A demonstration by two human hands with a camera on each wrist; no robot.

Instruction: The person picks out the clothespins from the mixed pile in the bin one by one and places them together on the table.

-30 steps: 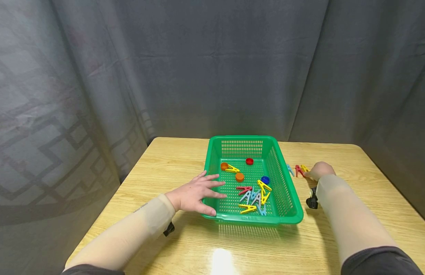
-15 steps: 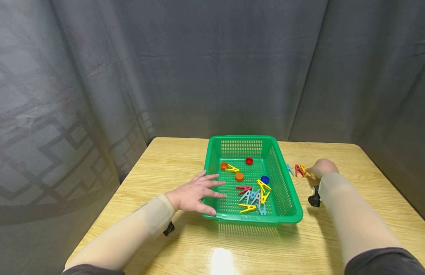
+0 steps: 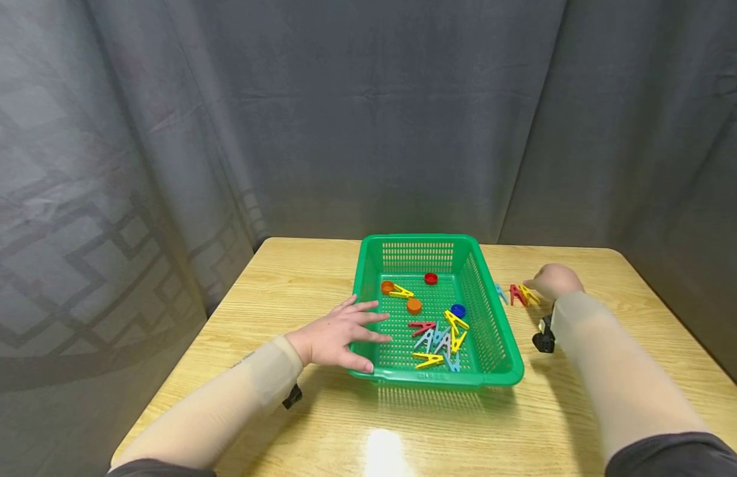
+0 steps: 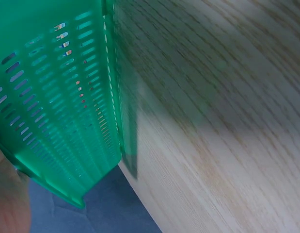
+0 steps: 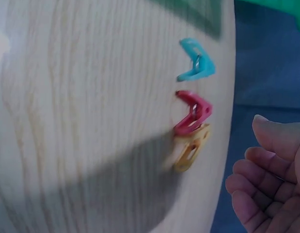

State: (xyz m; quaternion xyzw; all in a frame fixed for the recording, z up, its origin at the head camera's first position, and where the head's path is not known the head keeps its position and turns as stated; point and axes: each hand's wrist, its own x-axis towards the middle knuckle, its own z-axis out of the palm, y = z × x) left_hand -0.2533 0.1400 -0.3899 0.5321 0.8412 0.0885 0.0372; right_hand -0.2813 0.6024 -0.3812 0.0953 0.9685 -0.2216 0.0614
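My left hand [image 3: 340, 332] lies with spread, straight fingers over the left rim of the green basket [image 3: 499, 379]. In the right wrist view my right hand [image 5: 273, 179] has its fingers loosely curled, the thumb apart from them and nothing held. Nearest to it is a yellow clothespin [image 5: 192, 149] on the table, right up against a red clothespin [image 5: 194, 112]. A light blue clothespin [image 5: 198, 62] lies a little apart from these two. In the head view this row sits just right of the basket.
Inside the basket are several clothespins, among them a yellow one [image 3: 428, 360] and a red one [image 3: 422, 326], plus a red cap [image 3: 430, 279], a blue cap [image 3: 458, 310] and orange caps [image 3: 414, 305]. Grey curtains [image 3: 368, 119] hang behind the wooden table [image 3: 296, 271].
My right hand moved rightward off the red and yellow clothespins, then slightly back left and away from me. The yellow clothespin has shifted and turned. My left hand stays on the basket.
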